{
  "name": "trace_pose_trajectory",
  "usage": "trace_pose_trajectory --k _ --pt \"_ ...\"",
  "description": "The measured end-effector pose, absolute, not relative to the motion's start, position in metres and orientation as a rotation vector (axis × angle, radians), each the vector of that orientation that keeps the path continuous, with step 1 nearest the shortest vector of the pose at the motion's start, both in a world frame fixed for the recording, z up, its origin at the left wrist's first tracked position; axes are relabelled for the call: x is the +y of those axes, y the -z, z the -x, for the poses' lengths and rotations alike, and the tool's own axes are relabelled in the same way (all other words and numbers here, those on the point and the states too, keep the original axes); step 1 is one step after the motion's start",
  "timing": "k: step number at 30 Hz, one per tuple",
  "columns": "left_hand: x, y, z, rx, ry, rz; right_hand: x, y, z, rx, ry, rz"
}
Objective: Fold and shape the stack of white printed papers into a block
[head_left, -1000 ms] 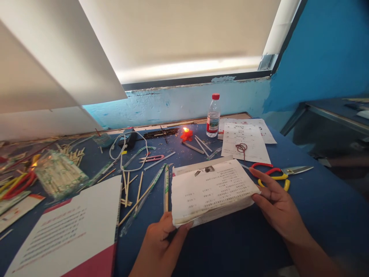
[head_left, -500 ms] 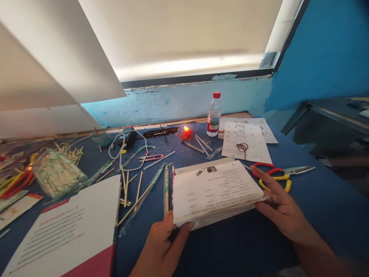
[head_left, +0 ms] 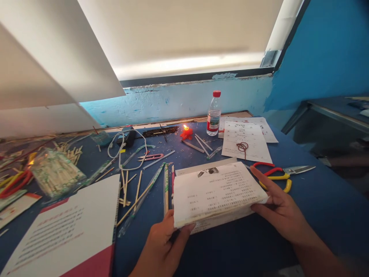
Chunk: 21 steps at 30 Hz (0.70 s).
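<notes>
The desk (head_left: 317, 215) carries one folded paper stack (head_left: 216, 192), the landmark here, squared between two hands, apparently to align its edges. Left hand (head_left: 161, 246) pinches its near-left corner, grip closed on it; right hand (head_left: 276, 207) lies flat against its right edge, fingers extended. Behind the stack: one water bottle (head_left: 213, 114), one lit candle (head_left: 186, 132) (well clear). Right of it: one pair of scissors (head_left: 281, 173).

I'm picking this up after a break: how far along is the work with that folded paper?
Done: the printed paper is already folded over into a thick stack on the blue table. In hand: the left hand pinches its near corner, and the right hand presses its right edge. Left: scissors and candle lie untouched beyond; nothing binds the fold.
</notes>
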<state>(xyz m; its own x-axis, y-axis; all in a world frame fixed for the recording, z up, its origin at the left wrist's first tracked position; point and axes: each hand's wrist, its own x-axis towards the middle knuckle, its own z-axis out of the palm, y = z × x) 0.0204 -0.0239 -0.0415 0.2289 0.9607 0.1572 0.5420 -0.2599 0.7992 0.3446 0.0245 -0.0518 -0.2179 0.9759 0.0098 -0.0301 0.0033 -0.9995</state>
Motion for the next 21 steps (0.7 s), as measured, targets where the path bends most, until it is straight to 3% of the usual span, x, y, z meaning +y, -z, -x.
trace_pose_trajectory --k 11,21 --pt "-0.027 0.025 -0.012 1.468 -0.762 -1.878 0.028 0.051 -0.342 -1.319 -1.274 1.123" --pt "-0.036 0.044 -0.018 1.698 -0.882 -1.866 0.028 0.051 -0.343 -1.334 -1.229 1.126"
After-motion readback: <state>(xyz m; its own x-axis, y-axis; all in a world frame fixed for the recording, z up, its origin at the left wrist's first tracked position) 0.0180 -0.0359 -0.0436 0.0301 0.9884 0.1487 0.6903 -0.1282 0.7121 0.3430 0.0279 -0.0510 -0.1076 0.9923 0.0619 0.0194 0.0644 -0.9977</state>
